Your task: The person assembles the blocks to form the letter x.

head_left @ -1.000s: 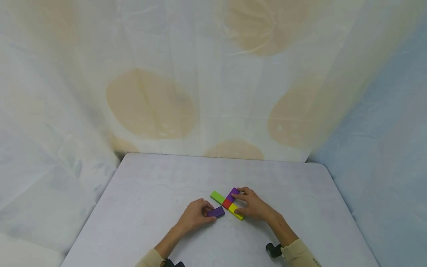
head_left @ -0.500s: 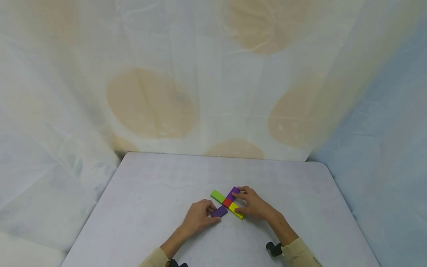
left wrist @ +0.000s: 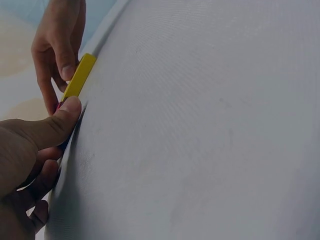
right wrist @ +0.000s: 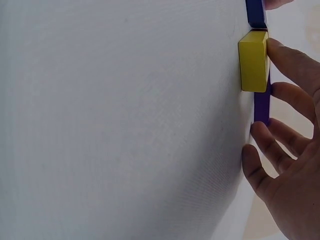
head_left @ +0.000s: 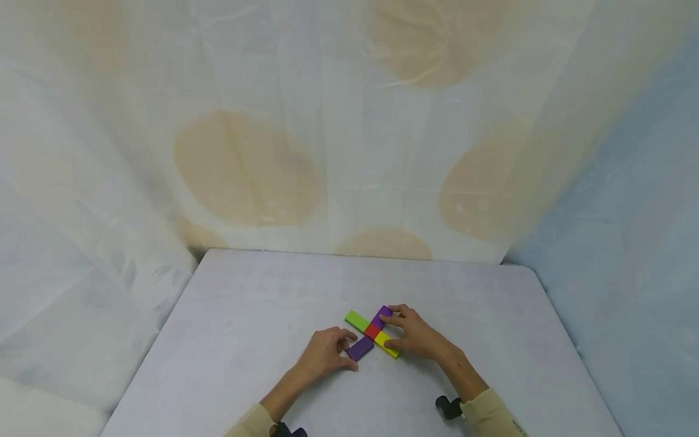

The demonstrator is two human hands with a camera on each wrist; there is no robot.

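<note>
1. Head view first: left hand [head_left: 324, 355] curled round the near purple block [head_left: 360, 348], thumb on the near side, fingers on the far side. Pinching it, flat on the white table [head_left: 246, 315].
2. Near purple block lying near the middle of the table, its far tip right up against the red block [head_left: 372, 332]. Hard to tell if touching or just beside.
3. Around the red block: green block [head_left: 356, 321] to the far left, far purple block [head_left: 381, 316] to the far right, yellow block [head_left: 386, 345] to the near right. Making a cross shape, all lying flat.
4. Right hand [head_left: 417, 337] bent over the right side of the cross. Thumb pressed on the yellow block, fingertips on the far purple block, gripping the two between them.
5. Left wrist view: thumb [left wrist: 60, 125] low on the table, yellow block [left wrist: 79, 76] just past it, with the right hand behind.
6. Right wrist view: yellow block [right wrist: 253, 61] with thick sides and sharp corners.
7. Probably light, hard and smooth. Not bendy, not easy to break. Likely to slide on the table with a small push.
8. Best held by the two long sides, near the middle, thumb one side and fingers the other. Too flat to grab from the top.
9. Behind the table: pale curtain [head_left: 246, 170] with big tan spots.
</note>
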